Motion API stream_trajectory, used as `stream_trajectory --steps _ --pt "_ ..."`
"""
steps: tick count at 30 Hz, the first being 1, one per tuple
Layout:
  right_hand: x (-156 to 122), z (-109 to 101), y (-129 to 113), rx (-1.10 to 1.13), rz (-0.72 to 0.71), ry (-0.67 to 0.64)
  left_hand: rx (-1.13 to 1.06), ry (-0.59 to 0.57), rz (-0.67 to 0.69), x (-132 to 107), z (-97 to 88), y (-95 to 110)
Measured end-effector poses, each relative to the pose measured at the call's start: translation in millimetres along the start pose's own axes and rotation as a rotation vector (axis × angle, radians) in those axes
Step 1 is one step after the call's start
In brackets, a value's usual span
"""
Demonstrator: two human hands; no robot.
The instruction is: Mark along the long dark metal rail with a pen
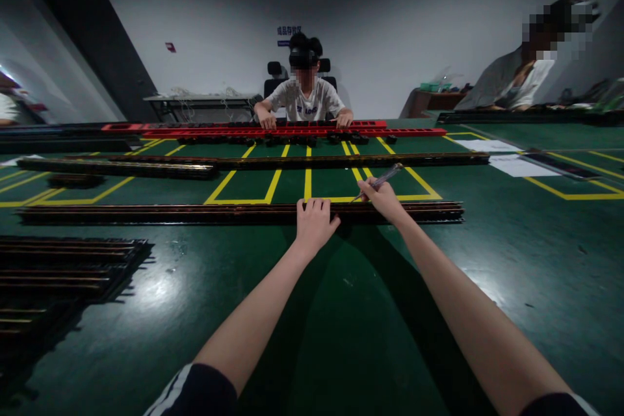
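A long, dark rail (pixel 160 213) with copper-coloured lines along it lies crosswise on the green table in front of me. My left hand (pixel 316 224) grips it near the middle, fingers curled over the top and far edge, thumb stretched to the right. Just to the right, my right hand (pixel 383 198) pinches a slim screwdriver (pixel 389 174) with a translucent handle, held like a pen. Its thin shaft slants down to the left, with the tip at or just above the rail. Contact at the tip is too small to make out.
Several similar dark strips (pixel 63 266) lie at the near left. Beyond my rail are another long strip (pixel 351 160), yellow tape outlines and red trays (pixel 409 132). A person (pixel 312 101) sits opposite; another person (pixel 511 81) leans in at right near white paper (pixel 524 166).
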State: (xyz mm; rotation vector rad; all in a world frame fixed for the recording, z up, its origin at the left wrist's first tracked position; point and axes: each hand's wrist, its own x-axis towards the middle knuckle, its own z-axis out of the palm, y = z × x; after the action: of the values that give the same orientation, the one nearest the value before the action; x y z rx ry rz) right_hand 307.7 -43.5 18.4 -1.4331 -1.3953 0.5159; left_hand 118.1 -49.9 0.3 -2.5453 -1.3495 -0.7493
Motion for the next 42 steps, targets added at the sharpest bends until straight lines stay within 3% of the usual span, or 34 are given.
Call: stream_trajectory --steps 42 --pt "0.4 -8.0 1.6 -0.091 -0.017 -0.011 0.004 -0.010 0.012 -2.2 -3.2 -0.2"
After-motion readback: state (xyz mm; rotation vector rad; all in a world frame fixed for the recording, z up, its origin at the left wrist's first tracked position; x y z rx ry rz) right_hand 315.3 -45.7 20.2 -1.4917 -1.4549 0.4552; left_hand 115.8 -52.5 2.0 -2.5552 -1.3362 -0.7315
